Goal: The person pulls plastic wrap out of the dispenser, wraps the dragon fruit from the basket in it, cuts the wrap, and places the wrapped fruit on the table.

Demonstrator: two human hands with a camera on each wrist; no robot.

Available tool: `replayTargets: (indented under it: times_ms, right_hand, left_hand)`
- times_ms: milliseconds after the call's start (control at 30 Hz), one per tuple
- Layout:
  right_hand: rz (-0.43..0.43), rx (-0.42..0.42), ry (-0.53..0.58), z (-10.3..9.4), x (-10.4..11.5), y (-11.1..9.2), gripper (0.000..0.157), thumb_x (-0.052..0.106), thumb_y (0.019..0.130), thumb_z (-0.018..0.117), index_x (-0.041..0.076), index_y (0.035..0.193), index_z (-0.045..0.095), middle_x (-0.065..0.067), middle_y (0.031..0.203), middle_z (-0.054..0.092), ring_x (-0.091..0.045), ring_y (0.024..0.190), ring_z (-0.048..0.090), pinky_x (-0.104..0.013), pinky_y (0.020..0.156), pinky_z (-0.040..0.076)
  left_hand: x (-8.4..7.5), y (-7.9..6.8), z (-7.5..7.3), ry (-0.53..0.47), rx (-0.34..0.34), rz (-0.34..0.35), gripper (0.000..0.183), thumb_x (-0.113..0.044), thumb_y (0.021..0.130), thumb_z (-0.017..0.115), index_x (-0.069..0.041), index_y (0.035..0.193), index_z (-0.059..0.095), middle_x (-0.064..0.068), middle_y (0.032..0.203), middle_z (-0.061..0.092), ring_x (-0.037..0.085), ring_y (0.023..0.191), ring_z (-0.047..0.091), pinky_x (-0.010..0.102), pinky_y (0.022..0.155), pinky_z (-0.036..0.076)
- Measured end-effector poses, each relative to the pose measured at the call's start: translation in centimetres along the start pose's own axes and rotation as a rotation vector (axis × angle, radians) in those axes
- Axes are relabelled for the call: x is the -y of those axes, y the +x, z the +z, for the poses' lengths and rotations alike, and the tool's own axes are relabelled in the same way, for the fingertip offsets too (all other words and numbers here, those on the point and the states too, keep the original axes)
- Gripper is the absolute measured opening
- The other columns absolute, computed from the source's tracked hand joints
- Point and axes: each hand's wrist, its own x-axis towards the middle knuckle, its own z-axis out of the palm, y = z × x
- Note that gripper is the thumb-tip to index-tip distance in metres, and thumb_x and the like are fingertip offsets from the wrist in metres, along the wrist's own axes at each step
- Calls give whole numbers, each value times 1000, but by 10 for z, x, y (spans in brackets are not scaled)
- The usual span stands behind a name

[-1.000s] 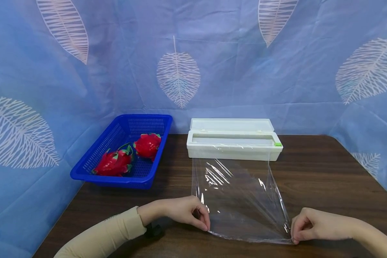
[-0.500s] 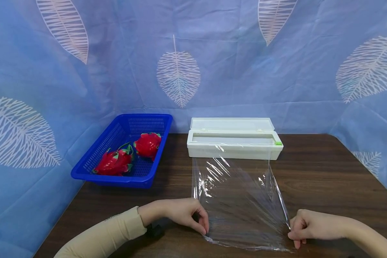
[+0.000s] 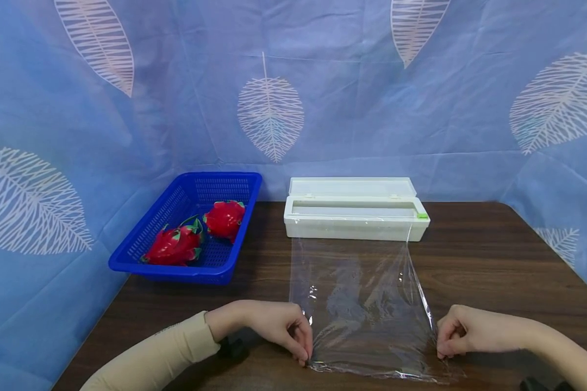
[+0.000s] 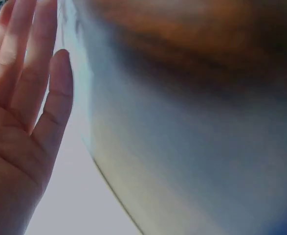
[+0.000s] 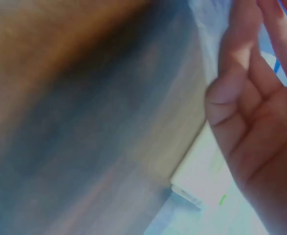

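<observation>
Clear film (image 3: 362,304) spans lower middle of frame, running down from white box (image 3: 354,230), lid raised, just right of centre. Left hand (image 3: 280,325), lower middle — thumb and fingertips pinching film's near left corner. Right hand (image 3: 481,330), lower right — fingers curled at film's right edge; cannot tell whether they grip it. Blue basket (image 3: 176,275), left of centre, holds two red dragon fruits (image 3: 171,248). Dark wooden table (image 3: 489,255) beneath.
</observation>
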Motion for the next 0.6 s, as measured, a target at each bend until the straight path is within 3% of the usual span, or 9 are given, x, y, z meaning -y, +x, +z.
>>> replayTargets:
  times_ms: [67,133,200,300,367,433,600]
  right_hand:
    - [-29,-59,-87,-7,3,3,21,-2,96,55,8,96,73,1,81,64,4,68,49,-21,54,48]
    - [-60,-140,-202,-13,6,6,20,-2,96,57,10,100,72,0,85,65,1,70,54,-23,54,48]
    - [-90,-256,-366,-16,9,11,18,1,94,61,12,104,71,2,93,66,-3,78,59,-26,57,50]
    - [-79,-424,-602,-17,11,22,21,8,90,69,13,110,69,1,107,65,-10,93,62,-31,66,53]
    - [-33,-498,-742,-15,11,29,28,16,87,74,13,114,68,-2,116,63,-17,101,62,-35,72,54]
    - [43,-506,-829,-13,9,33,38,24,85,77,11,119,66,-7,125,60,-25,108,61,-41,76,54]
    - [214,-410,-892,-9,2,34,69,44,79,78,8,134,58,-17,142,45,-38,116,55,-45,75,53]
  left_hand:
    - [-1,0,-5,71,-59,21,8,-6,93,65,0,94,71,2,80,71,-4,71,59,17,67,51]
    - [-1,0,-12,219,-165,38,7,-10,93,67,-6,95,72,-7,82,68,-5,74,58,17,69,51]
    - [-1,0,-19,385,-283,33,9,-15,93,68,-10,99,72,-9,93,68,-3,87,59,19,79,50]
    - [3,1,-28,674,-415,-51,26,-28,91,71,-18,115,68,-5,123,61,6,116,53,26,96,45]
    - [7,1,-32,799,-436,-133,48,-38,88,72,-18,131,60,2,144,46,16,135,38,36,107,36]
    - [12,2,-35,864,-417,-211,72,-47,84,74,-18,144,47,7,156,28,24,144,23,45,111,29]
    - [22,1,-37,837,-334,-360,108,-63,70,76,-22,156,24,9,162,4,29,147,1,57,112,17]
